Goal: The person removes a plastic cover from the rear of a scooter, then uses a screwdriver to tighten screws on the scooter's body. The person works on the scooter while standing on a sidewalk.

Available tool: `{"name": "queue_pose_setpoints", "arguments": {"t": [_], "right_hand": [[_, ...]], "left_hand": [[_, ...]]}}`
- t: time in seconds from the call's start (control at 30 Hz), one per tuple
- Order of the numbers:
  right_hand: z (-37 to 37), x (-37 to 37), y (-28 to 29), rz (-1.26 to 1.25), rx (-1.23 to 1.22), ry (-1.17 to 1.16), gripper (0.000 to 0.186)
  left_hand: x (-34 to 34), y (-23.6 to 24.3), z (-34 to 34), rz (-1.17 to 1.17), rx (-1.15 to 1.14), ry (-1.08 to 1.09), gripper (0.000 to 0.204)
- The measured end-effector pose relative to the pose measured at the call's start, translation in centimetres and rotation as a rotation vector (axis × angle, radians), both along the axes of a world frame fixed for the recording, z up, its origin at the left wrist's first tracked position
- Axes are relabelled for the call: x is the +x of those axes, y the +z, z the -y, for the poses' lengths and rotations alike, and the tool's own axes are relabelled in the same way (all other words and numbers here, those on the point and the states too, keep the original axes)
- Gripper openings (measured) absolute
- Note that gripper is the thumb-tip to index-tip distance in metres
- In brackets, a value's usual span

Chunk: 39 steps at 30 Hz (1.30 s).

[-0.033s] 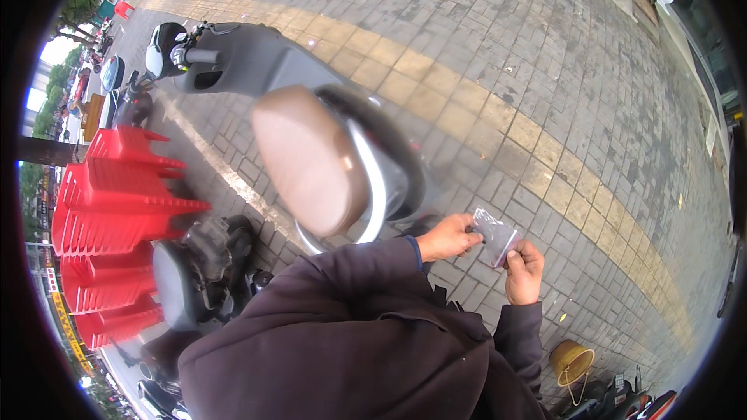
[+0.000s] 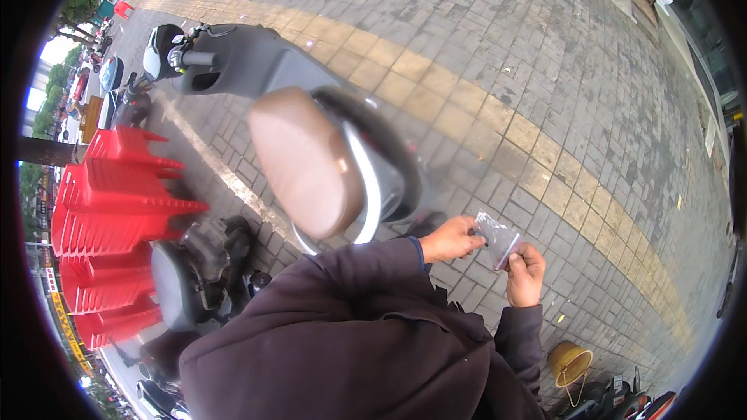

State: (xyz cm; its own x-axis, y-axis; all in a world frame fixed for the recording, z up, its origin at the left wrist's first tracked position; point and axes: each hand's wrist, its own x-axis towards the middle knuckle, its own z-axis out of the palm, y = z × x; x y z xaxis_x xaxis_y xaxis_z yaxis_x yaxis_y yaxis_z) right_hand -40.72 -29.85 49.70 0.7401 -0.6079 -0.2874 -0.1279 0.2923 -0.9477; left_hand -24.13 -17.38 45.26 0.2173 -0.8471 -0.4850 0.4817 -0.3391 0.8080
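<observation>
Both hands are raised in front of my dark jacket, over the paving. Between them is a small clear plastic bag (image 2: 496, 235), pinched at its left edge by my left hand (image 2: 451, 239) and at its lower right corner by my right hand (image 2: 526, 274). What is inside the bag is too small to tell. A scooter with a brown seat (image 2: 307, 159) stands just left of my hands.
A stack of red plastic stools (image 2: 109, 218) stands at the left. Beside it is a dark scooter (image 2: 187, 272). A yellow bucket (image 2: 568, 362) sits at the lower right. The grey brick pavement has a yellow paved strip (image 2: 482, 117) running diagonally across it.
</observation>
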Motion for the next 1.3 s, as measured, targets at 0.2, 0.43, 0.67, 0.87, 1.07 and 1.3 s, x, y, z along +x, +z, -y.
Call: {"name": "queue_pose_setpoints", "arguments": {"t": [0.2,0.43,0.67,0.87,1.07,1.3], "right_hand": [[9.4,-1.3,-0.4,-0.051,0.033,-0.187,0.01],[22.5,0.7,1.2,-0.139,-0.079,-0.188,0.006],[35.3,8.3,1.6,-0.044,0.1,-0.215,0.01],[50.8,18.0,0.0,-0.085,0.147,-0.206,0.011],[69.8,31.6,1.0,0.182,0.508,-0.207,0.027],[86.3,45.4,3.8,0.462,0.718,0.141,0.036]], "left_hand": [[0.6,-2.0,11.8,0.059,0.026,-0.116,0.018],[4.5,-0.6,25.2,0.041,-0.127,-0.115,0.021],[12.7,2.4,38.1,0.076,-0.041,-0.124,0.008],[20.7,1.8,52.2,0.149,0.059,-0.103,0.015],[33.0,3.4,67.0,0.258,-0.077,0.164,0.013],[45.7,5.4,80.4,0.051,-0.059,0.336,0.009]]}}
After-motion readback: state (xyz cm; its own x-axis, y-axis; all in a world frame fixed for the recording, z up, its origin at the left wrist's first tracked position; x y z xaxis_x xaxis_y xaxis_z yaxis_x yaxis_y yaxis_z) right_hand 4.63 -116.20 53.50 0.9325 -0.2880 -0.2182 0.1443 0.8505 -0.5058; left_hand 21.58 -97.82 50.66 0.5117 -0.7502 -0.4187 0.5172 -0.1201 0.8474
